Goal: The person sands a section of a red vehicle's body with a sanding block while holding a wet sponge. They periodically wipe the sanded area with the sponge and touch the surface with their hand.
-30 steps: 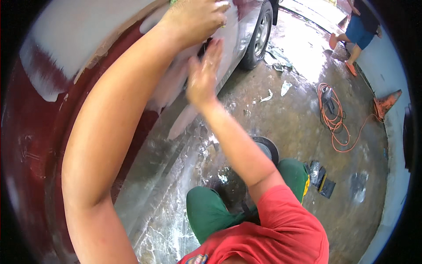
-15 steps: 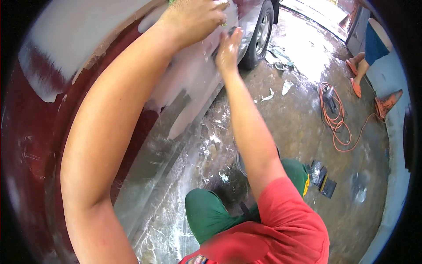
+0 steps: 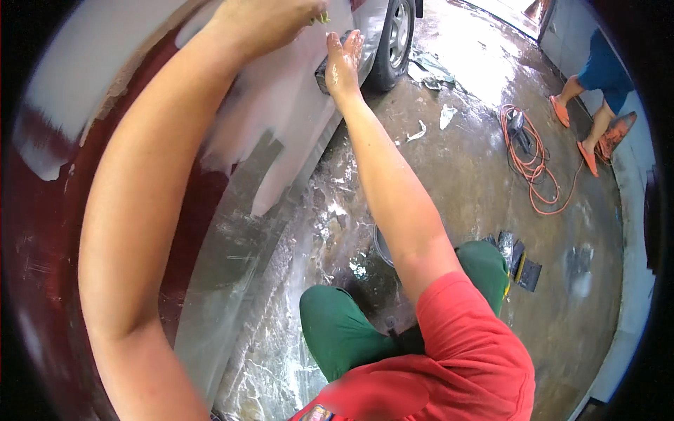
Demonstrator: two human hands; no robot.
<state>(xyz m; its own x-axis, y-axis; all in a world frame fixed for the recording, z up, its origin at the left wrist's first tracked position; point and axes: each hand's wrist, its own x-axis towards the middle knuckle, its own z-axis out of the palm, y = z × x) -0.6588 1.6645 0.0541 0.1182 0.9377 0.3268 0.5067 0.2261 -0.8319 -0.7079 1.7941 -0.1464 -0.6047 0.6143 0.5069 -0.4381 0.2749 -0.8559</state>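
Note:
I crouch beside a dark red car body (image 3: 42, 231) whose side panel (image 3: 281, 105) is coated in pale grey-white filler. My left hand (image 3: 270, 21) is raised at the top of the view, against the panel, closed on a small yellow-green piece (image 3: 319, 15) that barely shows. My right hand (image 3: 344, 59) reaches far forward with its fingers extended. Its palm presses a dark block (image 3: 323, 76) against the panel just behind the wheel (image 3: 393, 35).
The concrete floor (image 3: 456, 182) is wet and streaked with white slurry. An orange cable (image 3: 533, 165) lies coiled at right, near another person's legs in orange sandals (image 3: 586, 123). Dark sheets (image 3: 519, 259) lie by my knee, a round dark basin (image 3: 382, 245) under my arm, and paper scraps (image 3: 432, 70) near the wheel.
My right hand has slid forward along the panel toward the wheel, away from me, with the dark block. My left hand stays at the top of the panel.

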